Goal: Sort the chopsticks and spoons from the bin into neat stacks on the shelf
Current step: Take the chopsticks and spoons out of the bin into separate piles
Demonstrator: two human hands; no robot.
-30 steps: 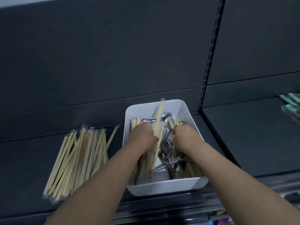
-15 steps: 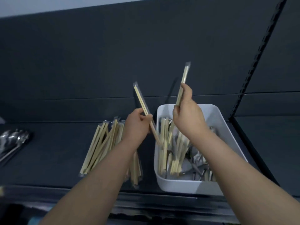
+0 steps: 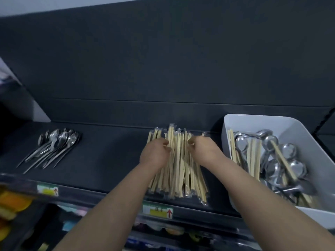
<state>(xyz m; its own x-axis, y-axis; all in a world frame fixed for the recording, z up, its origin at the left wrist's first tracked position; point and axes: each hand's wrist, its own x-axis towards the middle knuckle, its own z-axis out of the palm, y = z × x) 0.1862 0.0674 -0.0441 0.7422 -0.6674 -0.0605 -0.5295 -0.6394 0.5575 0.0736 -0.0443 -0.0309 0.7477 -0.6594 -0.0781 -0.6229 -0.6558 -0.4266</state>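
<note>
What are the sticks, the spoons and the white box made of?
The chopsticks look like pale matte wood or bamboo, in clear shiny plastic wrappers. The spoons look like metal, probably steel: silvery, mirror-bright. The bin looks like smooth white plastic, with rounded corners.

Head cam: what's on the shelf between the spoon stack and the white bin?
Head view: bare dark shelf beside the spoon stack, then the pile of wrapped chopsticks, left hand and right hand gripping it, close to the white bin.
</note>
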